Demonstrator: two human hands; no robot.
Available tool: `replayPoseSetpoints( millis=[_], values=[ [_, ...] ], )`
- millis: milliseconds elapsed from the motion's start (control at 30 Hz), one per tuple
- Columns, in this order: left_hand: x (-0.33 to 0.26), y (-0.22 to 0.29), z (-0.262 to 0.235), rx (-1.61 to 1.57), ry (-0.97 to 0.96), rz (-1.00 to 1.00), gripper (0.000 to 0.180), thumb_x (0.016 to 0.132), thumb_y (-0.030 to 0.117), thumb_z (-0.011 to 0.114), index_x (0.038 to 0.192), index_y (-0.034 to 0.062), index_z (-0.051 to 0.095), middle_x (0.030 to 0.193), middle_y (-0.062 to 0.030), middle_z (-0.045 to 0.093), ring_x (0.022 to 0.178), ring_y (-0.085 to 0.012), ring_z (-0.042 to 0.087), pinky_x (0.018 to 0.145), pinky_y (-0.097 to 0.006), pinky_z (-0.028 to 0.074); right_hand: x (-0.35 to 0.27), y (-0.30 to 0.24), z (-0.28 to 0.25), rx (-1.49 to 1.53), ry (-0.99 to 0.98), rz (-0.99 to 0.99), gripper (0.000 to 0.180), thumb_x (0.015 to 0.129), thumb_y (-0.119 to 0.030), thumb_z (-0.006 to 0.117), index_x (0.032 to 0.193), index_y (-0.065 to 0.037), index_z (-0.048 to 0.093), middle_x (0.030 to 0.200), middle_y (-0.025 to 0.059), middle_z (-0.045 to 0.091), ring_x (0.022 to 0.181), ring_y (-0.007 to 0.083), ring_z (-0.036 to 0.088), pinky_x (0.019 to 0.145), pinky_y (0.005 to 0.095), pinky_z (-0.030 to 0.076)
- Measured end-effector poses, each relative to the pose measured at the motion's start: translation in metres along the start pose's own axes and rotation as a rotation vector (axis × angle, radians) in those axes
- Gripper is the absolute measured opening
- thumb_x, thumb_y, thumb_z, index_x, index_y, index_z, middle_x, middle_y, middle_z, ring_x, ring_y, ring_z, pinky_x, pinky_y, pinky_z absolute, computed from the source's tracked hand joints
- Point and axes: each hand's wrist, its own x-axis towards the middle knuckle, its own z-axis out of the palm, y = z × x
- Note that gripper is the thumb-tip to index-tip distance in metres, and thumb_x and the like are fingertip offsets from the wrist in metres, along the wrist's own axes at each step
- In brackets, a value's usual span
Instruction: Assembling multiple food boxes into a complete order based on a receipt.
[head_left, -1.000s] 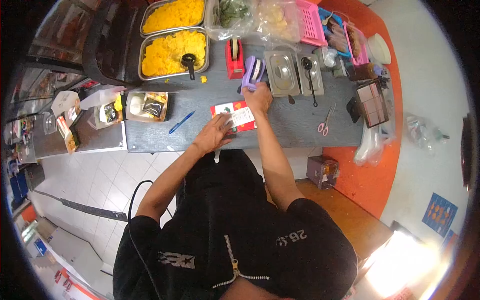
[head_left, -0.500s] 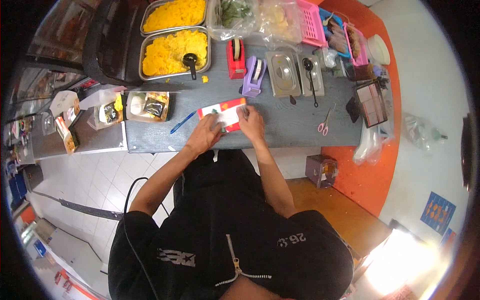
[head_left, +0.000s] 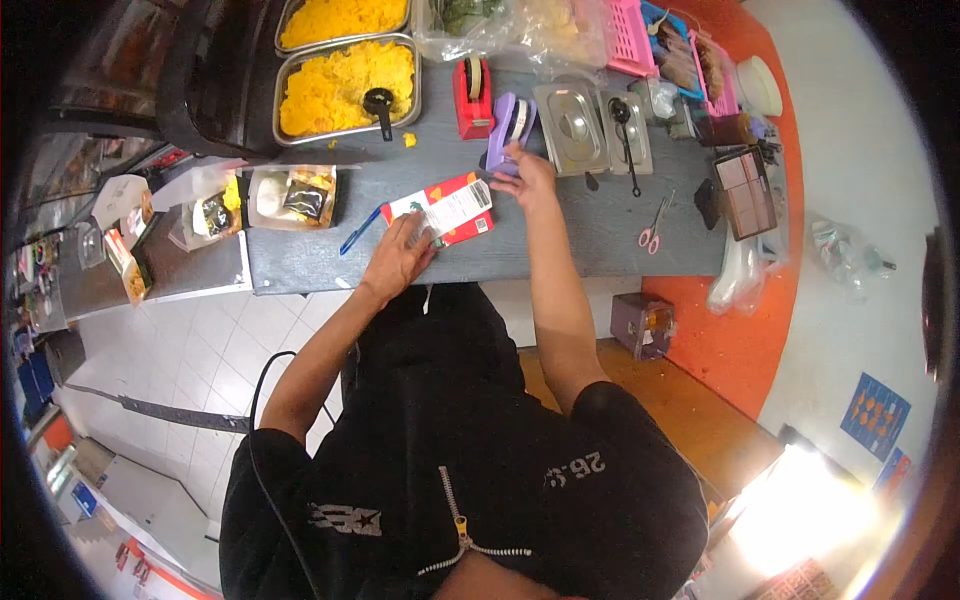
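On the grey table before me lies a flat red box (head_left: pixel 472 229) with a white label (head_left: pixel 456 209) on its upper face. My left hand (head_left: pixel 400 258) rests on its left part, fingers spread over the surface. To the right of the box, my right hand (head_left: pixel 528 181) is at the front end of a purple tape dispenser (head_left: pixel 507 140), fingers apart. Whether a strip of tape is between them is too small to tell. A blue pen (head_left: pixel 361 231) lies just left of the box.
Behind stand a red tape dispenser (head_left: pixel 473 98), metal lids (head_left: pixel 570 128) and a tray of yellow food (head_left: pixel 325 92) with a black scoop (head_left: pixel 378 102). Filled food boxes (head_left: pixel 290 197) sit at left. Pink-handled scissors (head_left: pixel 650 238) and a small box (head_left: pixel 744 195) lie at right.
My right hand has left the box and moved up and right to the purple tape dispenser. The label is now more fully exposed. My left hand has stayed on the box.
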Motion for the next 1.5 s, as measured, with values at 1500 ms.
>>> replayPoseSetpoints(
  millis=[1500],
  values=[
    [-0.008,0.001,0.005,-0.053,0.177,-0.004,0.029,0.074,0.012,0.079,0.098,0.0004,0.069,0.121,-0.0182,0.06,0.114,-0.037,0.055,0.095,-0.043,0.051,-0.092,0.133,-0.008,-0.752,0.102,-0.761,0.039,0.076,-0.03,0.085,0.071,-0.001,0.059,0.06,0.0058,0.062,0.052,0.0145,0.06,0.05,0.0302,0.048]
  ],
)
